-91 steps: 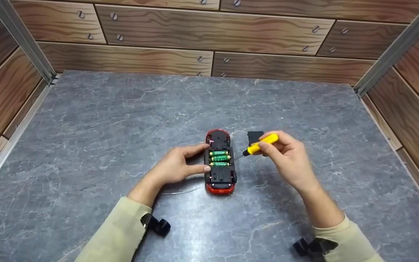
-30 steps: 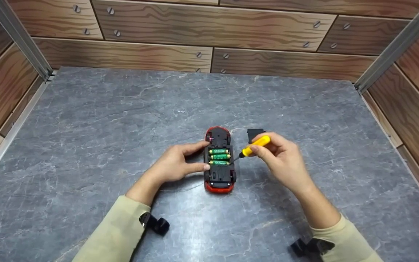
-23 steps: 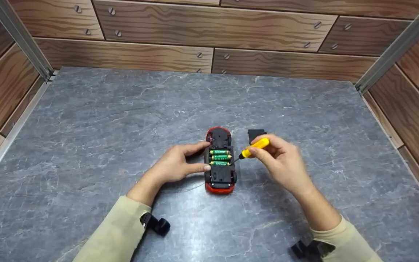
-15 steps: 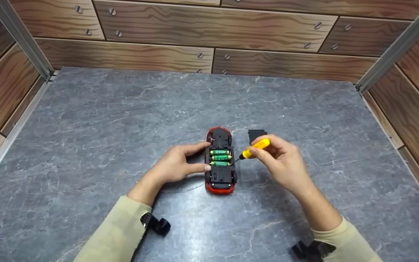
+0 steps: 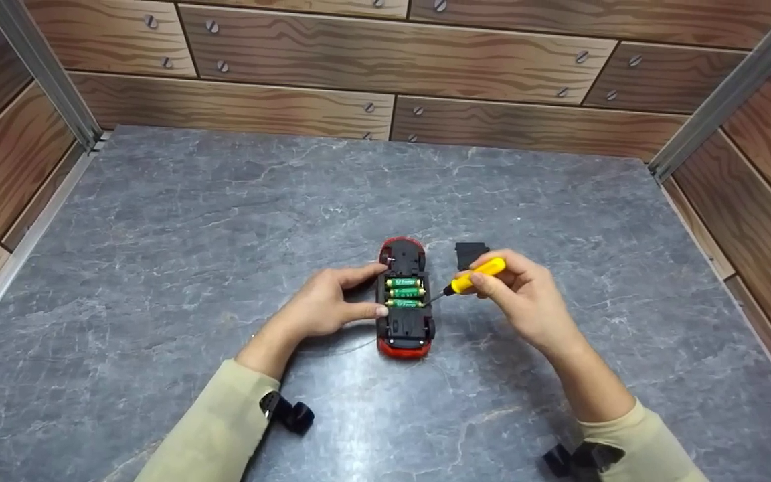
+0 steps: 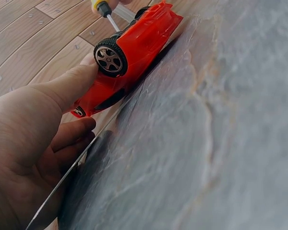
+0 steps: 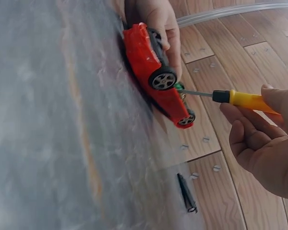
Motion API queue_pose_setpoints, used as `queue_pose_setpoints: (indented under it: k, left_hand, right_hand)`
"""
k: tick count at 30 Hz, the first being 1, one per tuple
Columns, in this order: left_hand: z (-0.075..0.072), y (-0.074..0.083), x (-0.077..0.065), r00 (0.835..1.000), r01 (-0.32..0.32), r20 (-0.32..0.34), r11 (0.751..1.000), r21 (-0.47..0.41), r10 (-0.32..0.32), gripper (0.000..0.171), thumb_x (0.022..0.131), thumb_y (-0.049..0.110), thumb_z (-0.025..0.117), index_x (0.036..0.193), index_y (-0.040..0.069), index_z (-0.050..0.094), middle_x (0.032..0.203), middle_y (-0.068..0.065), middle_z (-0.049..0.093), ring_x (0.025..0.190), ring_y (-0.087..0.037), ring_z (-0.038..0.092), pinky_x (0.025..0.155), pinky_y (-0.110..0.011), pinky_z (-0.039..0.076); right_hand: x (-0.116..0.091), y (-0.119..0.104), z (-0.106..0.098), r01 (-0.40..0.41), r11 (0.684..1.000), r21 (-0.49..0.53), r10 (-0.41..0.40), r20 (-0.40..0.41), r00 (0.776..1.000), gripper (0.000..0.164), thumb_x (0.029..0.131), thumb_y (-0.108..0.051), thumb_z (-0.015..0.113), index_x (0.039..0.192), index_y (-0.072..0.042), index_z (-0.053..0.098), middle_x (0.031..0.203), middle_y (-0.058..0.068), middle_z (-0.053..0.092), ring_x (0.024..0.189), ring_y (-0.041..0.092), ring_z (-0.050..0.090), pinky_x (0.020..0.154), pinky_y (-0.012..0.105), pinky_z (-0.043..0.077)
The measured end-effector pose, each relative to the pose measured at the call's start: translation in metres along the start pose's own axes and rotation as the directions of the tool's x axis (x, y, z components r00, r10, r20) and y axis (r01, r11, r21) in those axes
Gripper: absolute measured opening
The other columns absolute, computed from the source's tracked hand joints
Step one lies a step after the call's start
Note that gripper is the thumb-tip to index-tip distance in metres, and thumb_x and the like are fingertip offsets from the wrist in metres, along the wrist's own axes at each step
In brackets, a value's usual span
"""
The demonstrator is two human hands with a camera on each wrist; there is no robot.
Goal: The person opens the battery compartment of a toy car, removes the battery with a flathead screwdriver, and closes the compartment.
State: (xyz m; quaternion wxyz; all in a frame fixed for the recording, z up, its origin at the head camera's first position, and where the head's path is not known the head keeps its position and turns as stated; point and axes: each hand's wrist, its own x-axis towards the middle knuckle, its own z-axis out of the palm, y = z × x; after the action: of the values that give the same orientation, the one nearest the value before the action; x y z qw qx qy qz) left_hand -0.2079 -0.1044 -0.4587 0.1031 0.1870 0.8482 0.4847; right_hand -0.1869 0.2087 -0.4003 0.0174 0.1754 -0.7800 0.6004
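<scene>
While my R hand (image 5: 526,294) grips a yellow screwdriver (image 5: 479,276), my L hand (image 5: 324,301) touches an upturned red toy car (image 5: 407,327).
Head cam: I've got the car belly-up, approx. mid-table (image 5: 258,201), w/ 3 green batts (image 5: 404,292) in its uncovered bay, the nearest set slightly apart from the other 2. Driver tip's at that one's R end; can't tell if touching. L hand's unclenched, thumb & index stretched to the car's L side. Black cover (image 5: 470,256) lies just R of the car, partly behind the R hand. L wrist cam: thumb tip's just beside a spoked wheel (image 6: 109,58); thin pale strand (image 6: 62,179) runs past the hand. R wrist cam: handle's pinched btwn thumb & fingers, shaft (image 7: 197,93) reaching a batt, tip hidden; cover's edge-on, apart from the car.
</scene>
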Motion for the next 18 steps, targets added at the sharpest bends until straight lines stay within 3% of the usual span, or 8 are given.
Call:
queue_pose_setpoints:
  k: [7,14,18]
  left_hand:
    - [0.001,-0.002,0.000,1.000,0.009,0.004,1.000,0.002,-0.009,0.076,0.087,0.042,0.088,0.155,0.027,0.056,0.155,-0.004,0.056,0.147,-0.029,0.049,0.125,-0.047,0.032]
    - [0.000,-0.001,0.000,1.000,0.009,0.001,1.000,0.008,-0.009,0.077,0.086,0.043,0.088,0.155,0.028,0.056,0.155,-0.003,0.057,0.146,-0.028,0.049,0.125,-0.048,0.032]
    - [-0.001,-0.001,-0.001,1.000,-0.002,0.000,1.000,0.011,0.002,0.076,0.087,0.041,0.087,0.155,0.027,0.057,0.155,-0.003,0.056,0.146,-0.027,0.049,0.125,-0.047,0.033]
  right_hand:
    - [-0.005,0.014,-0.002,-0.018,0.993,0.114,0.022,-0.035,0.999,0.011,0.101,0.009,0.065,0.110,0.013,0.065,0.106,0.023,0.078,0.092,0.026,0.077,0.082,0.035,0.064]
    - [-0.005,0.025,-0.005,-0.035,0.983,0.182,0.046,-0.056,0.997,0.019,0.103,0.009,0.061,0.118,0.020,0.058,0.107,0.018,0.078,0.097,0.025,0.078,0.088,0.044,0.063]
    - [-0.004,0.028,-0.006,-0.044,0.973,0.225,0.059,-0.059,0.997,0.020,0.103,0.008,0.061,0.119,0.021,0.056,0.107,0.017,0.078,0.097,0.026,0.078,0.088,0.043,0.063]
